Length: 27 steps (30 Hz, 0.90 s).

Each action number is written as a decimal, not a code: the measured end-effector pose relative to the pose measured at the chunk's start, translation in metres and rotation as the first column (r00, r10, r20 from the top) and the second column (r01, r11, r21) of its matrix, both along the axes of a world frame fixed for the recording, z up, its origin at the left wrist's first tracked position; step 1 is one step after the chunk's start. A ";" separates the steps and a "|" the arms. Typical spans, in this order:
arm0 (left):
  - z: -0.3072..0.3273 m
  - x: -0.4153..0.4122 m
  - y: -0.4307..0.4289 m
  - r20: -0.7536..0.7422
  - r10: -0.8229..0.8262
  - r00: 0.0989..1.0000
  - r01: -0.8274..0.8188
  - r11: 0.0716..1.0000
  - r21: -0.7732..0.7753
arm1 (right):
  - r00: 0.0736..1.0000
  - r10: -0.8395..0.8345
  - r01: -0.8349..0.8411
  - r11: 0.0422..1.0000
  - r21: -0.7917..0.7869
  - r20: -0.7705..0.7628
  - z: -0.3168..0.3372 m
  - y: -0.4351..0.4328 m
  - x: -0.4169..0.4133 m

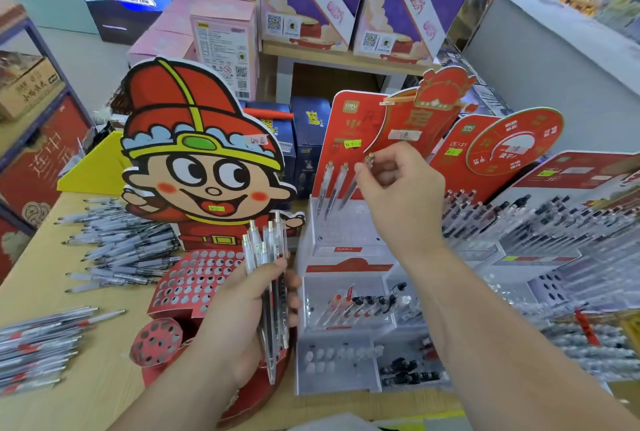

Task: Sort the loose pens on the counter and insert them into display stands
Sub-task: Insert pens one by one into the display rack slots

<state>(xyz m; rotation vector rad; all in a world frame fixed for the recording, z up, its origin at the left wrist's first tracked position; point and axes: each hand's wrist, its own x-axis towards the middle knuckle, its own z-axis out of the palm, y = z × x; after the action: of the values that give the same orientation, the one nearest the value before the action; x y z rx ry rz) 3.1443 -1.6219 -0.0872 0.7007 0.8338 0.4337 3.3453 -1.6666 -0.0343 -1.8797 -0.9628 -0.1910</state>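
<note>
One pen (350,192): pinched in our right hand (398,184), at the stand (348,240)
Left hand (239,313): we grip a pen bundle (265,254)

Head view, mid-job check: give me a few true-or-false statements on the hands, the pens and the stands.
1. The left hand grips a bundle of pens. True.
2. The right hand holds nothing. False: it pinches a pen over the top tier of the clear stand.
3. Two standing pens are in that top tier. True.
4. The cartoon stand is full of pens. False: the holes that show are empty.
5. Loose pens lie on the counter. True.
</note>
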 end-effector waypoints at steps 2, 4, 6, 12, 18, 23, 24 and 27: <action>0.000 -0.001 0.000 0.004 0.006 1.000 -0.006 1.000 -0.003 | 1.000 0.007 -0.007 1.000 -0.014 0.007 -0.005 0.003 0.000; 0.000 -0.001 0.000 0.003 0.009 1.000 -0.009 1.000 -0.001 | 1.000 0.009 -0.009 0.999 -0.035 0.004 -0.010 0.006 0.000; 0.000 -0.002 0.001 0.003 0.008 1.000 -0.008 1.000 0.001 | 1.000 0.012 -0.012 0.998 -0.063 0.000 -0.016 0.008 0.000; -0.001 -0.003 0.002 0.009 0.015 1.000 -0.015 1.000 -0.006 | 1.000 -0.003 0.006 0.995 -0.098 0.030 -0.022 0.011 -0.001; 0.000 -0.003 0.001 0.012 -0.004 1.000 0.004 1.000 -0.012 | 0.999 -0.031 0.032 0.995 -0.095 0.008 -0.024 0.015 -0.003; 0.003 -0.001 0.000 0.024 -0.017 1.000 0.017 1.000 -0.023 | 0.998 -0.066 0.066 0.994 -0.089 0.004 -0.023 0.017 -0.005; 0.003 -0.001 -0.001 0.026 -0.019 0.999 0.020 0.999 -0.024 | 0.998 -0.070 0.070 0.994 -0.088 0.002 -0.022 0.017 -0.005; 0.004 -0.001 -0.002 0.037 -0.021 0.999 0.022 1.000 -0.019 | 0.995 -0.083 0.078 0.992 -0.095 -0.051 -0.021 0.012 -0.007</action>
<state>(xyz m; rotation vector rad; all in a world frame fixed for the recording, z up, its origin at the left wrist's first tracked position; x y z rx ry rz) 3.1434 -1.6243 -0.0829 0.6814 0.7942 0.4176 3.3384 -1.6543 -0.0551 -2.0006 -0.8727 -0.1435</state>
